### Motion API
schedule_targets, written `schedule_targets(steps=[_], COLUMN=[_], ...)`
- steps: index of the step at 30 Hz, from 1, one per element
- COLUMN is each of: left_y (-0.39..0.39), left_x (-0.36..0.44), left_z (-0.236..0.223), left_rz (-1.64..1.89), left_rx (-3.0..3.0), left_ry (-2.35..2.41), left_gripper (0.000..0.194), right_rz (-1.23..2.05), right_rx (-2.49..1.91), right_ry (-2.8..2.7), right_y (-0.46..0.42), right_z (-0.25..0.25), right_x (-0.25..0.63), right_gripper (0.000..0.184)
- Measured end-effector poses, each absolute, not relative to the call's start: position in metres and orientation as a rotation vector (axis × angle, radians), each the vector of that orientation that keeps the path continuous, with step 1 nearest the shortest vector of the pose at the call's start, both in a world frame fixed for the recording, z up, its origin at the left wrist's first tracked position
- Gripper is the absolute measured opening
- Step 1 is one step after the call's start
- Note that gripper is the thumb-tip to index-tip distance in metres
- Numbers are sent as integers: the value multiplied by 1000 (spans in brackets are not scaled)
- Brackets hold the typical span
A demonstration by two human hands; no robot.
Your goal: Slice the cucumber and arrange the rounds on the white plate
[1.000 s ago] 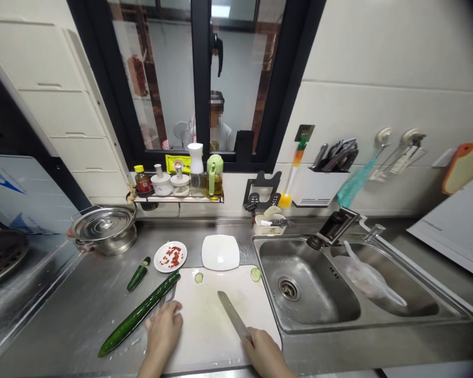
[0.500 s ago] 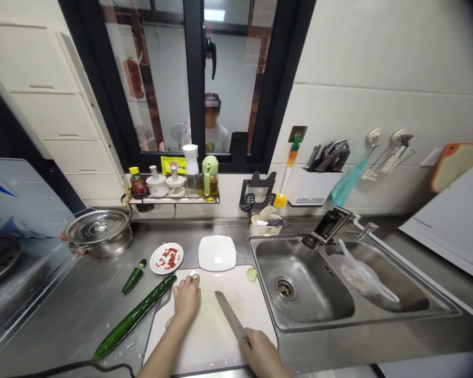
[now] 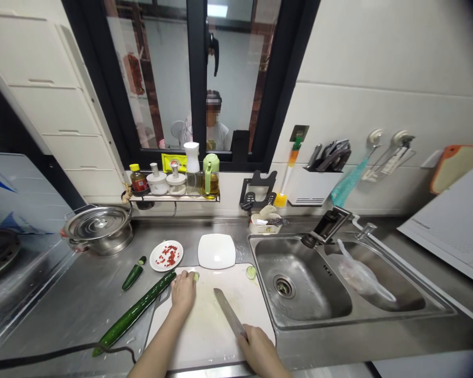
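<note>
My left hand [image 3: 183, 291] reaches to the far left corner of the white cutting board [image 3: 205, 336], its fingers curled down on a small cucumber slice [image 3: 196, 276]. Whether the fingers grip the slice is unclear. My right hand [image 3: 257, 350] is closed round the handle of a kitchen knife [image 3: 227, 312], whose blade lies flat on the board pointing away from me. A long whole cucumber [image 3: 136, 311] lies slantwise with its tip on the board's left edge. Another cucumber slice [image 3: 251, 272] sits at the board's far right corner.
A plate of chopped red chilli [image 3: 166, 255] and an empty white square dish [image 3: 216, 250] stand behind the board. A cucumber end piece [image 3: 133, 275] lies to the left, near a lidded steel pot [image 3: 98, 229]. The double sink [image 3: 299, 283] is on the right. A black cable [image 3: 43, 357] crosses the counter's front.
My left hand left the board's near left edge beside the cucumber and reached forward to the small slice at the far corner. The knife and right hand stayed nearly still.
</note>
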State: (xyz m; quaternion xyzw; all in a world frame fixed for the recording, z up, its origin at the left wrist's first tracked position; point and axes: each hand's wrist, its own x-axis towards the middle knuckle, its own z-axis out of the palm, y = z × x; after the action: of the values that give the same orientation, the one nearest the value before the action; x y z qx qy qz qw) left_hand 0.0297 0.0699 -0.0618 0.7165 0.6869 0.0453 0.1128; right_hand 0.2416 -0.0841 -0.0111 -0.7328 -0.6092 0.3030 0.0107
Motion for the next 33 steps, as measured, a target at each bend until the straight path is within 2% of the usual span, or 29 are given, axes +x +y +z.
schedule_targets(steps=[22,29,33], left_y=[82,91,90], left_x=[31,31,32], left_z=[-53,-54,-53], left_rz=[152,208,177], left_rx=[1886,1841,1843], left_ry=[1989,1979,1969], left_gripper=[27,15,17], right_rz=[1000,993,1002], right_rx=[-2268,-2265,-2253], right_ry=[-1917,-1926,-1913], right_y=[-88,-89,-90], right_z=[-12,-14,-12], right_x=[239,239,240], right_gripper=[25,26,25])
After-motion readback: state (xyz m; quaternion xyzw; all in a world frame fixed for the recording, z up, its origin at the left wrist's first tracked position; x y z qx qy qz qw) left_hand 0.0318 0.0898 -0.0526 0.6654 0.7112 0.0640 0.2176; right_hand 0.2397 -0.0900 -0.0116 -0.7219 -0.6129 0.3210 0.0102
